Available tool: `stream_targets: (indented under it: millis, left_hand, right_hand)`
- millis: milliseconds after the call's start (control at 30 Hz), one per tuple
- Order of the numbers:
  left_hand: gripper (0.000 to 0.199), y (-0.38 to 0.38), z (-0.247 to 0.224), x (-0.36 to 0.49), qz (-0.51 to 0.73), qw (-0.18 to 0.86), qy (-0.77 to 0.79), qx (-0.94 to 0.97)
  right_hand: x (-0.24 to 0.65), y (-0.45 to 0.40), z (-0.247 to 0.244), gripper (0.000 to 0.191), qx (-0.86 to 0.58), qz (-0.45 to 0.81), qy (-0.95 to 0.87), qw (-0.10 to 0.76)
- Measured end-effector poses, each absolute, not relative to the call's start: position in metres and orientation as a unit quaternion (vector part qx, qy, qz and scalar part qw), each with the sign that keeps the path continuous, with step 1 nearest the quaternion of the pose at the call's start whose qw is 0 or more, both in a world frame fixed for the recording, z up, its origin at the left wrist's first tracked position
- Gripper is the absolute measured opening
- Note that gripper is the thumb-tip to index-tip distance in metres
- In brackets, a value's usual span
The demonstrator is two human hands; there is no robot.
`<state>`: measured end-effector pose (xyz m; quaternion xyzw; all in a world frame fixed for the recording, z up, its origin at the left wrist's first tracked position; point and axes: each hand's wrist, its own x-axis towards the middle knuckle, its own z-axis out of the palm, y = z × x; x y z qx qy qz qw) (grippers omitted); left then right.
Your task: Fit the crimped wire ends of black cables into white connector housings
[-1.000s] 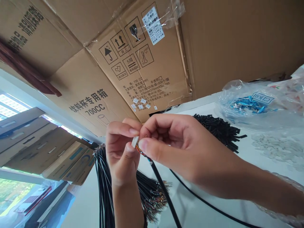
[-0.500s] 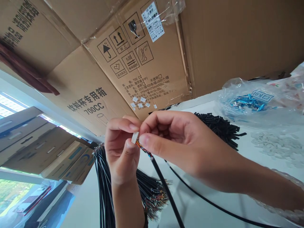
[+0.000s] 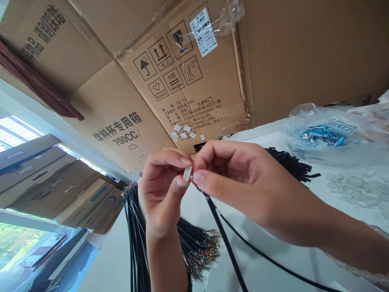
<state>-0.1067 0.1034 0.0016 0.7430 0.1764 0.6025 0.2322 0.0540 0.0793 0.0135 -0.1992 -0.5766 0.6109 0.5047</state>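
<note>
Between the thumb and forefinger of my left hand is a small white connector, tilted, with its row of slots showing. Thin coloured wires run from it to the stripped end of a black cable. My right hand pinches these wires just beside the connector, its fingertips close to those of my left hand. A tiny wire tip shows above the right thumb. Exactly where the wires enter the connector is partly hidden by the fingers.
Bundled black cables with bare wire ends lie behind my left forearm. Large cardboard boxes stand behind. Black tubing pieces, small clear pieces and a plastic bag are on the white table at right.
Both hands, with the connector and cable, have shifted slightly right in the view, and the background has shifted too. The connector now shows more of its slotted face. Both grips are kept.
</note>
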Motion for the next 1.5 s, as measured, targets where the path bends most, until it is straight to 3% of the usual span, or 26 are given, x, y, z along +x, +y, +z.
stream_targets:
  millis: [333, 1100, 1500]
  left_hand:
    - [0.011, 0.096, 0.007, -0.118, 0.571, 0.207, 0.193, 0.771]
    - [0.020, 0.081, 0.015, -0.122, 0.545, 0.084, 0.239, 0.799]
    - [0.023, 0.082, 0.016, -0.121, 0.558, 0.100, 0.190, 0.802]
  right_hand:
    - [0.057, 0.076, 0.012, 0.014, -0.231, 0.567, -0.616, 0.495]
    - [0.055, 0.080, 0.012, 0.013, -0.225, 0.605, -0.600, 0.472]
    - [0.058, 0.081, 0.017, 0.012, -0.209, 0.620, -0.585, 0.479]
